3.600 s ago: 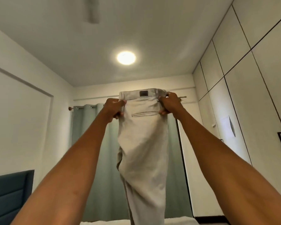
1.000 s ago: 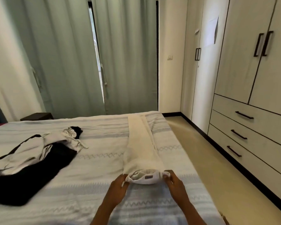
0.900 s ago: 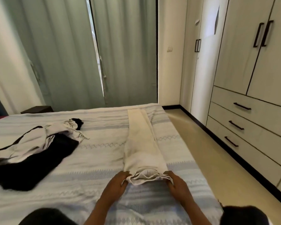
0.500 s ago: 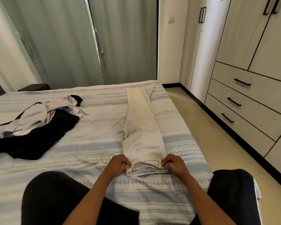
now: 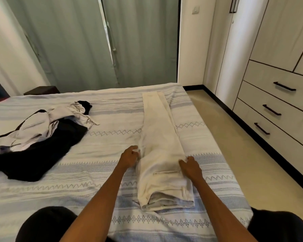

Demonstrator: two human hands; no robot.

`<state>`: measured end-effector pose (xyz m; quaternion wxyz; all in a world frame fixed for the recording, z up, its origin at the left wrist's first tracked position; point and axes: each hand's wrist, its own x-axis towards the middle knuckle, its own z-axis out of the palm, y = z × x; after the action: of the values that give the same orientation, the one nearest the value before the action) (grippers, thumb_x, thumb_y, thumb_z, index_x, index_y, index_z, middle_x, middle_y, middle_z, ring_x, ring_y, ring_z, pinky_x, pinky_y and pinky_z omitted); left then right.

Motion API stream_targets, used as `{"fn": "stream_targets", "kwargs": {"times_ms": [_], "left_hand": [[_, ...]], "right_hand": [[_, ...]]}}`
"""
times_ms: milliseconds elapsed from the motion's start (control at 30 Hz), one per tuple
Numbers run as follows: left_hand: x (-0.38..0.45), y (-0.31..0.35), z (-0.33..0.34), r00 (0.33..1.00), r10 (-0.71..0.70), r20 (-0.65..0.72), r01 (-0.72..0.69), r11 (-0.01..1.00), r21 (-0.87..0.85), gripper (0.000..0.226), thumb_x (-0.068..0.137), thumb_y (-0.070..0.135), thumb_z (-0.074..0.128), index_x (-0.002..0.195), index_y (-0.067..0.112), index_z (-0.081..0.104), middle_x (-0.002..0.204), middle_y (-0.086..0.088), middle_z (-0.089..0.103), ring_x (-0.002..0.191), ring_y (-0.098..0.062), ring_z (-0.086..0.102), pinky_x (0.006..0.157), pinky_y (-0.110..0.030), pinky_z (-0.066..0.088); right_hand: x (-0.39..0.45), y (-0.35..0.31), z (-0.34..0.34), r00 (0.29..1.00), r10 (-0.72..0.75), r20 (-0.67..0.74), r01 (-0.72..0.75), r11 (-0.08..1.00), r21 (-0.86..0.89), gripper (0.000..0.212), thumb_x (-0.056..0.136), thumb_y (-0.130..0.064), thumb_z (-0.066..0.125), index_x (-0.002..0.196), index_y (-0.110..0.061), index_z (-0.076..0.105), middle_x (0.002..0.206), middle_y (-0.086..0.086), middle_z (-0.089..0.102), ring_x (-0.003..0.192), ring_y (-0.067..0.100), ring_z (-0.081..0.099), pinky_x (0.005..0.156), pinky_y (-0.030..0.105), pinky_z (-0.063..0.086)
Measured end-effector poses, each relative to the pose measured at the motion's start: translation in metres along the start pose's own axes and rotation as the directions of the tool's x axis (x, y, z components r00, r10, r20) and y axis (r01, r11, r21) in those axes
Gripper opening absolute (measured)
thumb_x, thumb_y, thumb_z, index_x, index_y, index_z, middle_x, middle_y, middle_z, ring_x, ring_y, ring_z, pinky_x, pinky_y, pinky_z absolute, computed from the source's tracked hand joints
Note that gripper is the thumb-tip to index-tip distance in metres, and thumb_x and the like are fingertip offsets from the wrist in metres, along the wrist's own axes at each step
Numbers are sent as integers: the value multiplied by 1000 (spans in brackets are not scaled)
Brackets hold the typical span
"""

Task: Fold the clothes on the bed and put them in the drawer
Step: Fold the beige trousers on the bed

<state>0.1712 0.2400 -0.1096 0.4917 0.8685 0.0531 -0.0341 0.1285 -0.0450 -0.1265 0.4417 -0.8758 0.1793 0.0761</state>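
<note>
Cream trousers (image 5: 160, 137) lie lengthwise on the striped bed (image 5: 103, 172), folded leg on leg, with the waistband nearest me. My left hand (image 5: 129, 157) is at their left edge around thigh height, fingers curled onto the cloth. My right hand (image 5: 189, 165) pinches the right edge just above the back pocket. A loose heap of black and light grey clothes (image 5: 37, 135) lies on the left of the bed. The wardrobe drawers (image 5: 276, 105) on the right are closed.
My knees in dark cloth (image 5: 44, 224) rest at the near edge of the bed. Beige floor (image 5: 234, 137) runs between the bed and the wardrobe. Green curtains (image 5: 98, 41) hang behind the bed, and a dark bedside table (image 5: 42, 89) stands at the far left.
I held the trousers up in the air, then laid them flat on the bed. Both hands have since let go of the waistband and moved up along the sides to thigh height.
</note>
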Motion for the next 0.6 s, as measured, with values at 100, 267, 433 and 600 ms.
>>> {"fn": "stream_targets", "kwargs": {"times_ms": [100,267,433,600], "left_hand": [[28,4,7,995,-91,39,92,995,-43,30,96,23,63,126,21,63,125,-10,63,98,-23,62,72,-25,49],[56,-2,12,981,-161,107,151,984,97,38,92,35,68,124,14,63,123,-11,65,99,-25,63,86,-34,53],[78,4,-3,961,-154,229,28,879,476,58,89,62,59,110,9,68,109,-5,67,99,-22,64,90,-33,50],[73,14,-14,886,-205,417,58,939,338,33,95,52,57,106,22,66,87,0,62,63,-8,55,54,-20,41]], "right_hand": [[24,-15,9,998,61,4,-61,998,13,55,101,-42,49,142,-8,38,144,24,43,131,40,45,106,41,35],[49,-23,8,995,90,42,-85,991,-100,49,104,-39,39,137,-2,43,139,23,47,127,39,47,108,42,37],[67,-17,4,988,104,118,-82,981,-174,50,103,-44,32,139,-12,46,147,19,44,134,36,43,111,46,32],[69,-15,0,980,91,176,-54,977,-204,45,99,-31,38,140,-12,44,148,18,43,133,35,44,110,43,36]]}}
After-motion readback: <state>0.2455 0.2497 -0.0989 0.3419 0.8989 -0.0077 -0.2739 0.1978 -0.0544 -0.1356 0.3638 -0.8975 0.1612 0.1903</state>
